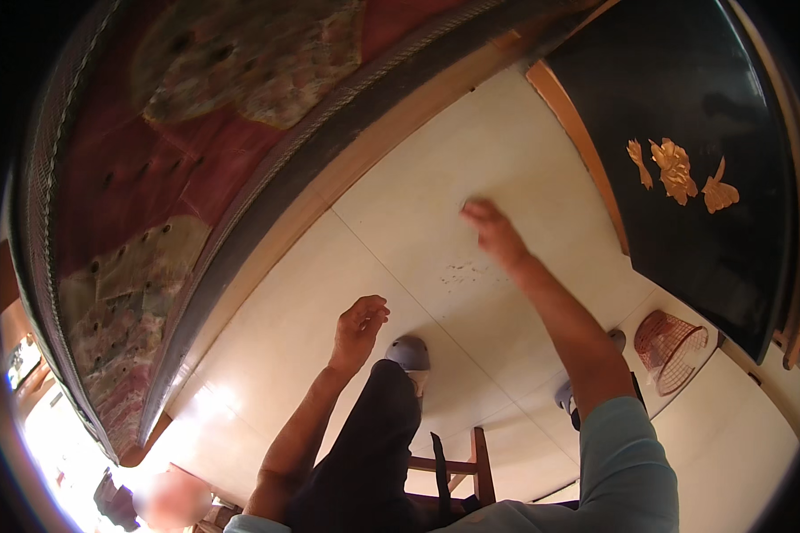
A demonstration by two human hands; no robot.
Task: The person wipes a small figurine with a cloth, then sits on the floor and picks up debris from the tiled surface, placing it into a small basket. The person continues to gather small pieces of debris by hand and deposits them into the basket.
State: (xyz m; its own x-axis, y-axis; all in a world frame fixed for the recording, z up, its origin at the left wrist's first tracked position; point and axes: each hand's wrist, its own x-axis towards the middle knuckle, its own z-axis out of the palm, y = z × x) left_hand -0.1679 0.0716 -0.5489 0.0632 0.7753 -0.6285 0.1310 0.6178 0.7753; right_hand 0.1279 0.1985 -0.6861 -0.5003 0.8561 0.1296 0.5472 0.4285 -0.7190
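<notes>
My left hand (362,323) is raised over the pale tiled floor (400,280), its fingers loosely curled; whether something small is between them is hard to see. My right hand (497,230) reaches farther out over the floor, blurred, with fingertips bunched together. Any small thing in those fingertips is hidden by the blur. Near the right wrist, a patch of dark crumbs or flakes (465,273) is scattered on the tiles. My knee in dark trousers (383,420) and a grey shoe or slipper (408,353) are below the left hand.
A mattress (133,180) with red and beige patterned fabric fills the upper left above a wooden bed rail (373,153). At right stands a glossy black panel (700,80) with gold flower ornaments (673,171). A reddish lattice basket (667,346) and wooden stool legs (482,466) are nearer me.
</notes>
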